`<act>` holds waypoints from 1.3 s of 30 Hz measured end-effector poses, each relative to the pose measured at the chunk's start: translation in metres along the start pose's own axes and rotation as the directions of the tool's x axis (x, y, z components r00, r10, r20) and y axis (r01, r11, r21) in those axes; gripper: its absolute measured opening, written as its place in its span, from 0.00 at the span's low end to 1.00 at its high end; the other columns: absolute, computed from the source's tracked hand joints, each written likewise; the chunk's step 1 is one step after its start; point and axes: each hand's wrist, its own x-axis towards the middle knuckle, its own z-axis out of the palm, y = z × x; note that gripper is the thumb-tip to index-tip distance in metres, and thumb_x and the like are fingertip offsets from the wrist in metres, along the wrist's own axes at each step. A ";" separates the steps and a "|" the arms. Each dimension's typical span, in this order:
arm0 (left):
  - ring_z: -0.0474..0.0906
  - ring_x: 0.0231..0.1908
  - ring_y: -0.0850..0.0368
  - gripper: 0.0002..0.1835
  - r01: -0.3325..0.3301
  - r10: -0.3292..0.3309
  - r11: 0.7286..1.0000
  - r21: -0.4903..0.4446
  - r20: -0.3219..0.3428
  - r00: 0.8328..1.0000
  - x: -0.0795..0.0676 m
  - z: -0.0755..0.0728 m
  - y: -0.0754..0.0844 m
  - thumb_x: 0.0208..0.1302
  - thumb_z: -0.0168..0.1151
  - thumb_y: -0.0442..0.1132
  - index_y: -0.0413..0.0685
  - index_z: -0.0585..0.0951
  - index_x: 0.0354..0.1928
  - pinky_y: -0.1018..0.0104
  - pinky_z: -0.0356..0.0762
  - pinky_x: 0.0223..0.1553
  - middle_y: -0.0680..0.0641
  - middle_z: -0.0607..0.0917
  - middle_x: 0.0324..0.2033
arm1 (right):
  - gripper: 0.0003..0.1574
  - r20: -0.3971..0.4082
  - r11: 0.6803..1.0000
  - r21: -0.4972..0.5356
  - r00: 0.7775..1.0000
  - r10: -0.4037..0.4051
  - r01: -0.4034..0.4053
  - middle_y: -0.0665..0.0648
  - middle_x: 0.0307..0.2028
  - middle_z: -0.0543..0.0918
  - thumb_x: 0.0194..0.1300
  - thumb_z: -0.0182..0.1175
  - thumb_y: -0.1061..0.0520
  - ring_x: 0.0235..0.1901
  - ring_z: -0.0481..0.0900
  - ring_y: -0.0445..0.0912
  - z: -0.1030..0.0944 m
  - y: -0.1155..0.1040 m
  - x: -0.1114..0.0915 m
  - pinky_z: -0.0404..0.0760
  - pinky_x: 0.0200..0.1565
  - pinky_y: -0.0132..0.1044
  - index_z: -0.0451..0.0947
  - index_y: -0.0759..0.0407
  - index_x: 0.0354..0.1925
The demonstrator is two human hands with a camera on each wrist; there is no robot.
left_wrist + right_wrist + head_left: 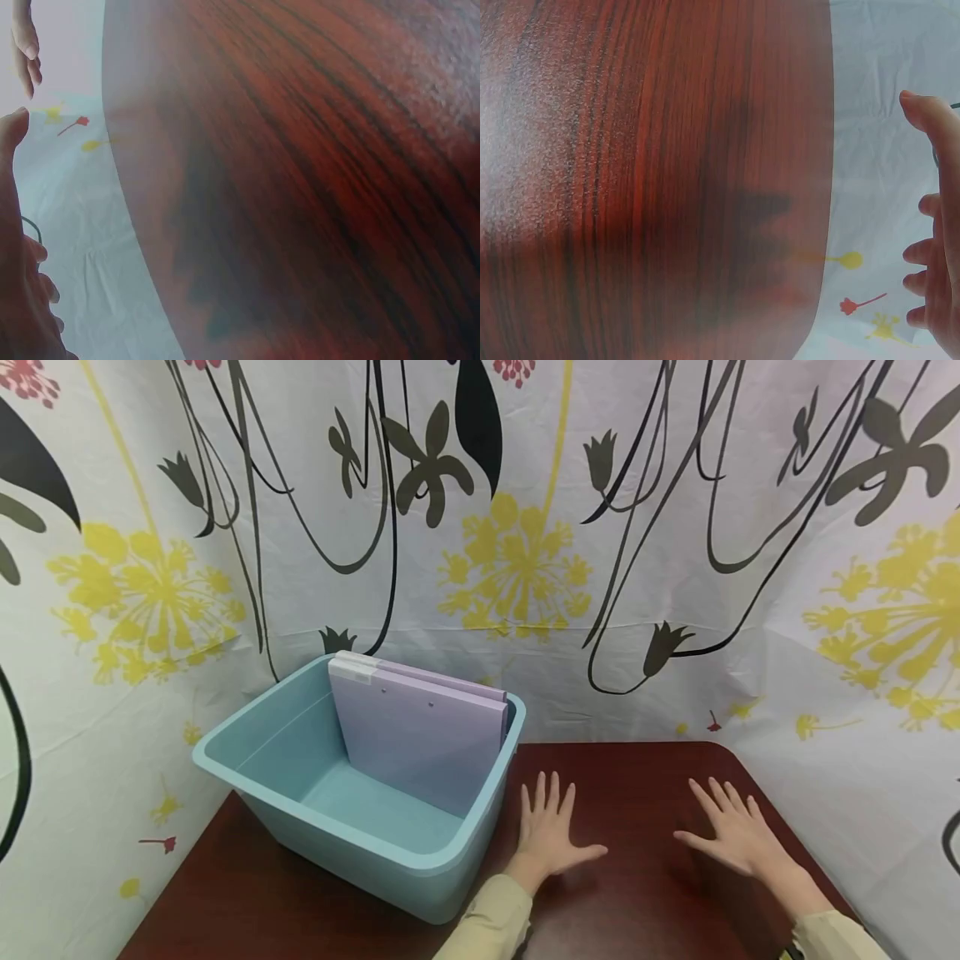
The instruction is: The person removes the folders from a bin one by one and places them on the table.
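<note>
Both hands hover over the dark red-brown table with fingers spread and nothing in them. My left hand [549, 839] is just right of a light blue plastic bin [352, 827], palm down, thumb pointing right. Farther right, my right hand [735, 831] is held near the table's right edge, its thumb pointing left. Inside the bin, light purple file folders [420, 735] stand upright, leaning against the back wall; a whitish label marks the upper left corner. In the left wrist view the left hand [26, 285] shows at the left edge; in the right wrist view, the right hand [941, 225] is at the right.
The wood-grain table [622, 777] has a rounded far right corner. White cloth [637, 568] printed with yellow, grey and red flowers hangs behind and along both sides. Hand shadows fall on the tabletop. The bin takes up the table's left part.
</note>
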 end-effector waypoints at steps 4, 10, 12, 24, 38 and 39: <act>0.38 0.69 0.48 0.54 -0.018 0.018 1.000 0.009 -0.024 1.000 0.000 -0.002 -0.001 0.43 0.41 0.81 0.59 0.53 0.70 0.44 0.43 0.63 0.48 0.48 0.70 | 0.59 0.002 1.000 0.006 1.000 0.001 -0.001 0.79 0.63 0.51 0.55 0.54 0.31 0.61 0.46 0.73 0.000 0.000 0.001 0.41 0.56 0.67 0.42 0.58 0.70; 0.37 0.69 0.48 0.55 -0.047 0.049 0.998 0.031 -0.067 0.997 0.001 -0.006 -0.002 0.41 0.39 0.82 0.59 0.52 0.70 0.45 0.45 0.63 0.48 0.47 0.70 | 0.59 -0.001 1.000 -0.002 1.000 -0.001 0.001 0.79 0.63 0.51 0.54 0.54 0.31 0.61 0.46 0.73 0.002 0.001 0.001 0.41 0.56 0.67 0.41 0.58 0.70; 0.36 0.69 0.48 0.55 -0.055 0.058 0.998 0.036 -0.076 0.995 0.000 -0.009 -0.002 0.41 0.39 0.82 0.59 0.51 0.70 0.45 0.44 0.63 0.48 0.46 0.70 | 0.59 -0.002 1.000 0.001 1.000 -0.002 0.002 0.79 0.63 0.51 0.54 0.54 0.31 0.61 0.46 0.73 0.002 0.001 0.001 0.41 0.56 0.67 0.41 0.57 0.70; 0.28 0.69 0.47 0.56 -0.160 0.173 0.978 0.137 -0.089 0.981 -0.018 -0.037 -0.001 0.41 0.30 0.84 0.61 0.44 0.71 0.45 0.42 0.64 0.47 0.41 0.70 | 0.59 -0.006 1.000 0.005 1.000 -0.003 0.003 0.79 0.63 0.51 0.55 0.54 0.32 0.61 0.47 0.73 0.004 0.001 -0.002 0.41 0.56 0.68 0.41 0.58 0.70; 0.28 0.68 0.45 0.58 -0.318 0.345 0.937 0.145 -0.253 0.904 -0.054 -0.090 0.002 0.41 0.37 0.83 0.58 0.44 0.71 0.44 0.42 0.63 0.45 0.39 0.70 | 0.58 -0.003 1.000 0.025 1.000 -0.005 0.006 0.79 0.62 0.51 0.55 0.55 0.33 0.60 0.47 0.73 0.006 0.000 -0.004 0.41 0.56 0.68 0.42 0.60 0.70; 0.29 0.68 0.45 0.58 -0.333 0.361 0.932 0.143 -0.274 0.892 -0.057 -0.096 0.001 0.40 0.38 0.83 0.57 0.44 0.71 0.44 0.43 0.63 0.45 0.40 0.70 | 0.58 -0.008 1.000 0.020 1.000 -0.007 0.007 0.79 0.62 0.51 0.55 0.55 0.33 0.60 0.48 0.73 0.006 0.000 -0.003 0.41 0.56 0.68 0.43 0.60 0.70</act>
